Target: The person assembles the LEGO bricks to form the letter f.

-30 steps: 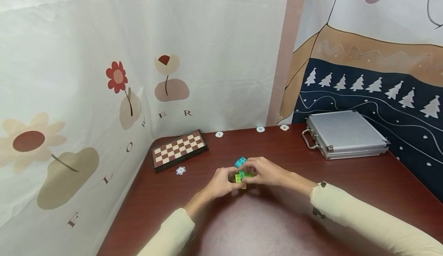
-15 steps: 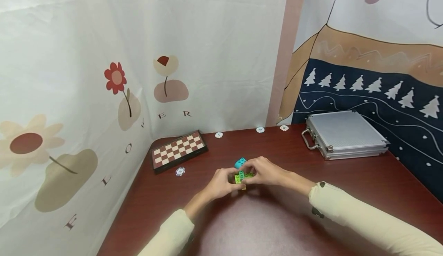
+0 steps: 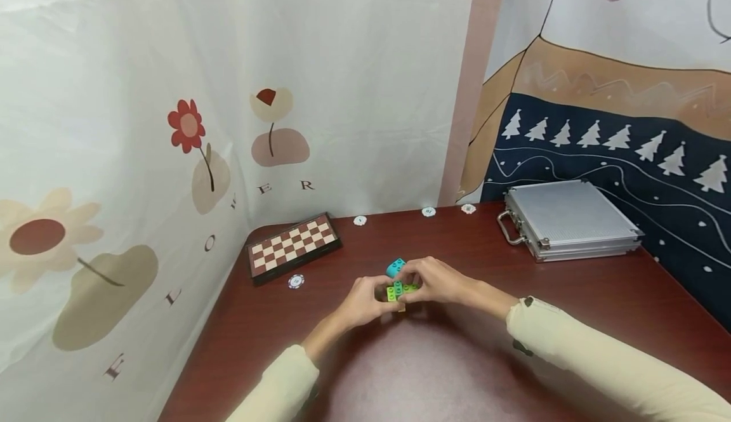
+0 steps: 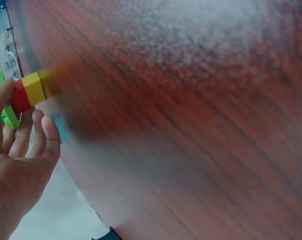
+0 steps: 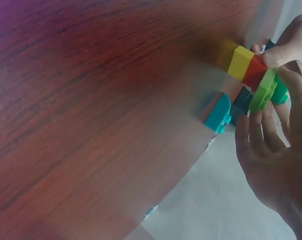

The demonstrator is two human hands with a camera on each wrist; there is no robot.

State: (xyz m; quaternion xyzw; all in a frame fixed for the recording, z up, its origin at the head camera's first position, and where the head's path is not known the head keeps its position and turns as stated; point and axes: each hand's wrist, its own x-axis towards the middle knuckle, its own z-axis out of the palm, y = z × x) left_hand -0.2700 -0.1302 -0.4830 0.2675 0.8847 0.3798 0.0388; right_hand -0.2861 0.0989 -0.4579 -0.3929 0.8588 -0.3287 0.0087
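A small stack of toy bricks stands on the table between both hands. Its yellow brick [image 5: 240, 63] is lowest, then a red brick [image 5: 254, 72], a long lime brick [image 5: 263, 91] and a green brick [image 3: 398, 288] on top. My left hand [image 3: 360, 302] grips the stack from the left, thumb against the red brick in the left wrist view. From the right, my right hand [image 3: 438, 280] pinches the green brick between thumb and fingers, which partly hide it. Just behind the stack lies a teal brick with a curved side [image 3: 395, 267], beside a dark brick [image 5: 241, 104] in the right wrist view.
A folded chessboard [image 3: 294, 247] lies at the table's back left, with a poker chip [image 3: 296, 281] in front of it. Several more chips, one a white chip [image 3: 360, 220], line the back edge. A silver case [image 3: 573, 220] sits at the back right. Printed curtains hang behind.
Both hands keep nearly the same place around the brick stack. The head view has shifted very slightly; nothing else has visibly moved.
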